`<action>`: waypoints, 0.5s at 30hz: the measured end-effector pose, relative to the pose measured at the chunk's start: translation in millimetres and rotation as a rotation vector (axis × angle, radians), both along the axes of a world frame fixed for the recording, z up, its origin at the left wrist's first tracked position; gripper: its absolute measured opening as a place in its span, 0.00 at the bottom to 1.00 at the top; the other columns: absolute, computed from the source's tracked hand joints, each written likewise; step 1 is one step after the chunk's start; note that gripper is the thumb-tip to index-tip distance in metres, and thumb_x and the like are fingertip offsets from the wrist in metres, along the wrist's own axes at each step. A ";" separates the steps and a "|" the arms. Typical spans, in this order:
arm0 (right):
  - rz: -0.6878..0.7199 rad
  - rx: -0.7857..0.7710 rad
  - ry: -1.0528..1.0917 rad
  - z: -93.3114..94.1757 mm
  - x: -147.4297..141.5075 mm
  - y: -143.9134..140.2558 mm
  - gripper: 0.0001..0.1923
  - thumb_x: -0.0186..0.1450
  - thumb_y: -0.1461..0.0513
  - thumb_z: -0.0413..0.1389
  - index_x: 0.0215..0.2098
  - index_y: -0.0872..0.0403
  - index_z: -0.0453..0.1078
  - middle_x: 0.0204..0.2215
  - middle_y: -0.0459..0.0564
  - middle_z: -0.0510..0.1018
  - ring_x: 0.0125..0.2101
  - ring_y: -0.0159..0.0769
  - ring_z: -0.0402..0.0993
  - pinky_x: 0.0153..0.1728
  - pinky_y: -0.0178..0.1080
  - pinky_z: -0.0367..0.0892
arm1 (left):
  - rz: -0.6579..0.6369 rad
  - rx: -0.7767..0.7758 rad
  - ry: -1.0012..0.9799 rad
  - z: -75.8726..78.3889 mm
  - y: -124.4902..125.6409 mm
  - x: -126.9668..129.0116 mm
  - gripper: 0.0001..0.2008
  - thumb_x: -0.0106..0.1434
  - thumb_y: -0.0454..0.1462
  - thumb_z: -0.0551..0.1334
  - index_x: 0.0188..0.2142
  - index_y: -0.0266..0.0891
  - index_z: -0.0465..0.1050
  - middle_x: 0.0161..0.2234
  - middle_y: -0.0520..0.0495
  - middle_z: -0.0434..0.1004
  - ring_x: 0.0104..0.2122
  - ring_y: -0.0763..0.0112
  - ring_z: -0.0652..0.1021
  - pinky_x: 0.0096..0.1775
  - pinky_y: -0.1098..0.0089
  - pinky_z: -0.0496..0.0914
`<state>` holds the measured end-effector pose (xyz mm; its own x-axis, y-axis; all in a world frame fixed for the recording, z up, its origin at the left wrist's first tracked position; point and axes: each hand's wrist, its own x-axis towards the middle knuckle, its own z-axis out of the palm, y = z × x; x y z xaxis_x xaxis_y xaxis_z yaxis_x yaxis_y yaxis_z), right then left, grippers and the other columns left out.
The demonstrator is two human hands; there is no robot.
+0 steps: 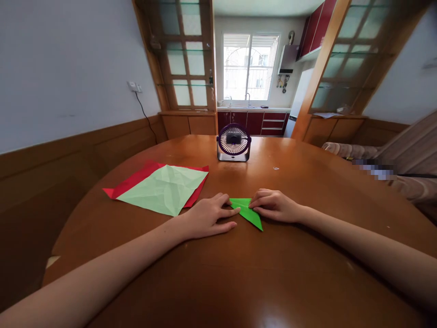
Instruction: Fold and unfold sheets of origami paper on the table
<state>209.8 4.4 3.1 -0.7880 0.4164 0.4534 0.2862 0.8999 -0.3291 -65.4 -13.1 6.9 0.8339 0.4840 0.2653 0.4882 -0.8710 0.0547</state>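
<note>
Your left hand (208,217) and right hand (273,206) pressed flat, unclosed, on the folded green paper (248,212). Folds partly made; two sheets (160,187) lay unused.

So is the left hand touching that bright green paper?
Touching. In the head view the left hand lies flat on the table with its fingertips pressed on the edge of the green paper.

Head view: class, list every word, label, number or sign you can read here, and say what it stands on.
None can be read.
Desk fan: no legible mark on it.
Folded green paper under the left hand and right hand: blank.
Pale green sheet and red sheet: blank.
</note>
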 end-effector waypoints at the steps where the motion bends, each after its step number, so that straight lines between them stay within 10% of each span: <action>1: -0.012 -0.019 -0.005 1.0 -1.2 1.6 0.11 0.69 0.62 0.52 0.41 0.57 0.76 0.34 0.55 0.77 0.35 0.35 0.72 0.37 0.39 0.69 | 0.017 -0.001 0.003 0.2 -1.6 0.1 0.21 0.68 0.48 0.55 0.57 0.46 0.70 0.46 0.41 0.68 0.46 0.61 0.72 0.44 0.64 0.71; 15: 0.097 0.013 -0.224 15.6 -47.1 34.9 0.12 0.70 0.65 0.50 0.45 0.58 0.74 0.37 0.54 0.74 0.38 0.35 0.70 0.41 0.38 0.68 | 0.147 0.064 0.116 9.2 -14.4 3.6 0.27 0.65 0.56 0.53 0.57 0.49 0.70 0.47 0.38 0.68 0.49 0.52 0.69 0.51 0.52 0.64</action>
<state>162.7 39.3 18.6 -0.9053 0.3295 0.2680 0.2630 0.9304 -0.2554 -61.8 -27.6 16.1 0.7820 0.5883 0.2059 0.6105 -0.7896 -0.0625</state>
